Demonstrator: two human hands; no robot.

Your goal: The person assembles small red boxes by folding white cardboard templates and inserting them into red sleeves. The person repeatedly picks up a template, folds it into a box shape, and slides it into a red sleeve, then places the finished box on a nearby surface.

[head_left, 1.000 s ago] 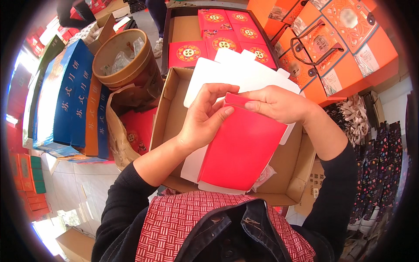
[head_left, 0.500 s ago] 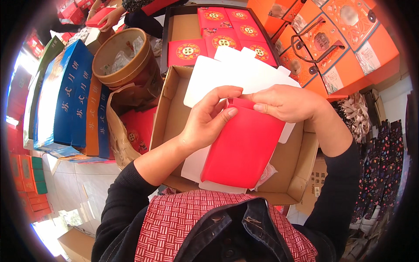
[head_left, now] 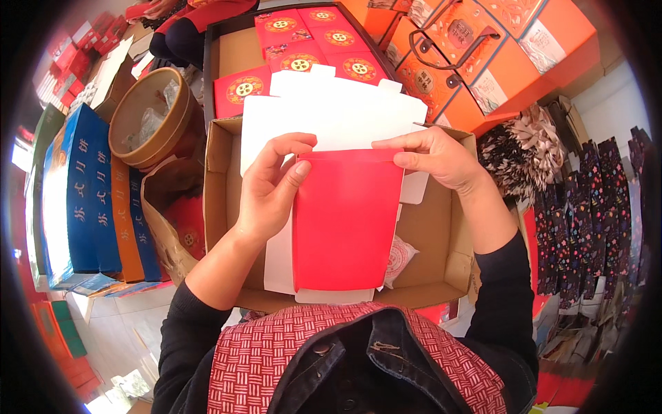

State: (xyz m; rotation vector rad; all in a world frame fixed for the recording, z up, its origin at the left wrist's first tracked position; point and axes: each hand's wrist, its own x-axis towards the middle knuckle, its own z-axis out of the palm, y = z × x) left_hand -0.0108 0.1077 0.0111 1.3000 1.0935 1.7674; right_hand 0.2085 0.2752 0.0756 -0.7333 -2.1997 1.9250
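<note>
A plain red cardboard box [head_left: 348, 228] stretches toward me between my hands, its far edge nearly level. My left hand [head_left: 270, 190] is closed at the far left corner, thumb on the edge and fingers curled beyond it. At the far right corner my right hand [head_left: 441, 160] pinches the edge between thumb and fingers. Beneath the box are white card sheets [head_left: 345, 114] with tabs, lying over an open brown carton [head_left: 441, 234]. A small clear packet with reddish print [head_left: 401, 261] rests in the carton beside the box's right edge.
Beyond the carton, a dark-rimmed tray [head_left: 234, 52] holds several red decorated boxes. To the left are a round tub [head_left: 165, 134] with clear plastic and blue boxes [head_left: 83, 193]. Orange gift boxes [head_left: 476, 55] stack at far right, near patterned dark strips [head_left: 586, 214]. Another person sits at the far left.
The red box has turned from tilted to nearly straight, and its raised far flap now looks flat. My right hand has moved apart from my left, to the right corner. The whole view has shifted.
</note>
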